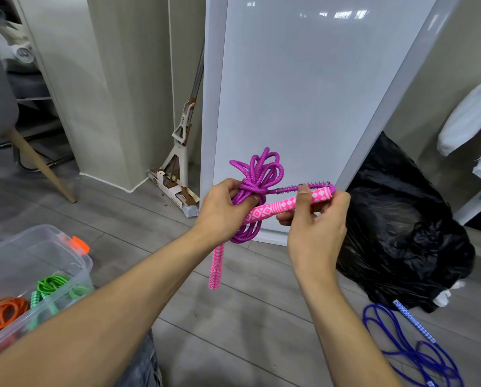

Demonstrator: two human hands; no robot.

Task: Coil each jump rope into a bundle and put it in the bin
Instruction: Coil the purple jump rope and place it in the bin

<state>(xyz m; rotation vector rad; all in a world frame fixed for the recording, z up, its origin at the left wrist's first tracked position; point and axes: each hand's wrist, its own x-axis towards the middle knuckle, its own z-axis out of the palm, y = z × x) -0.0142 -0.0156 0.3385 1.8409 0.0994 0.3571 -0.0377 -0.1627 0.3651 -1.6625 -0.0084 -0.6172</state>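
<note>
A purple jump rope [261, 170] is coiled into a bundle with a wrap around its middle, held up in front of me. My left hand [222, 209] grips the bundle at the wrap. My right hand [314, 219] pinches one pink patterned handle [278, 206], which lies crosswise. The other pink handle [216, 268] hangs down below my left hand. A clear plastic bin [74, 265] stands on the floor at lower left, holding a green rope [52, 284] and an orange rope [6, 310]. A blue jump rope [412, 350] lies loose on the floor at lower right.
A white panel [303, 93] leans against the wall straight ahead. A full black rubbish bag [401, 233] sits on the floor at right. A squeeze mop [180, 152] stands against the wall. A chair leg [41, 166] is at left.
</note>
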